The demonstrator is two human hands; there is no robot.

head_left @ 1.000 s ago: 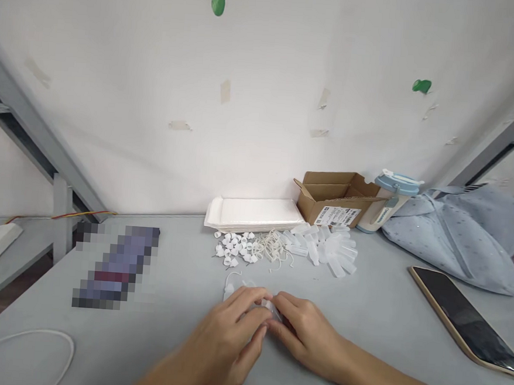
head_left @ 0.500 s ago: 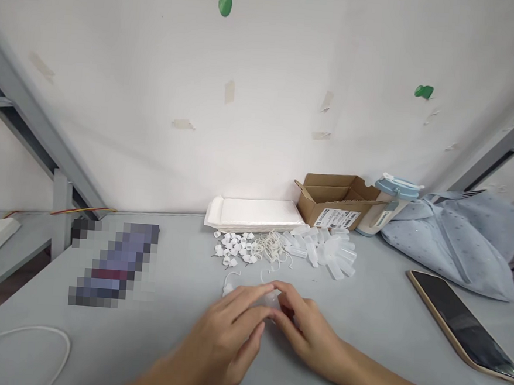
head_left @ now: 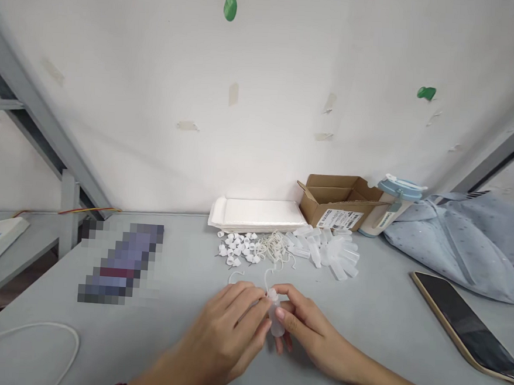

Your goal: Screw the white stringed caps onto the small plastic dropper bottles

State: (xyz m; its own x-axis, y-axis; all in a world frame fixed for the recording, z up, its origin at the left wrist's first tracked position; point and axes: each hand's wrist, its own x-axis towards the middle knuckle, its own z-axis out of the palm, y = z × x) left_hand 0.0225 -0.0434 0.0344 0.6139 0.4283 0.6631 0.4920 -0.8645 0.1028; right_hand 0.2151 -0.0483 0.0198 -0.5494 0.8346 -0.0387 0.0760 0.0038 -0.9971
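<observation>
Head view: right hand pinches a small translucent bottle between thumb and fingers, base down, top leaning slightly toward the left hand. Left fingers are curled, tips at the bottle's white top; can't tell whether they grip it or just touch. Bottle sits between the two hands, just above or on the counter, can't tell which. Thin pale cord curls up at the bottle's top. Second cord pokes out just beyond left knuckles, lower end hidden.

Beyond hands, near to far: white caps, cord tangle and loose translucent pieces side by side; behind them a flat white stack and open cardboard box. Further right of right hand: blue-lidded cup, pale blue bag, phone. Well left of left hand: pixelated item, white cable.
</observation>
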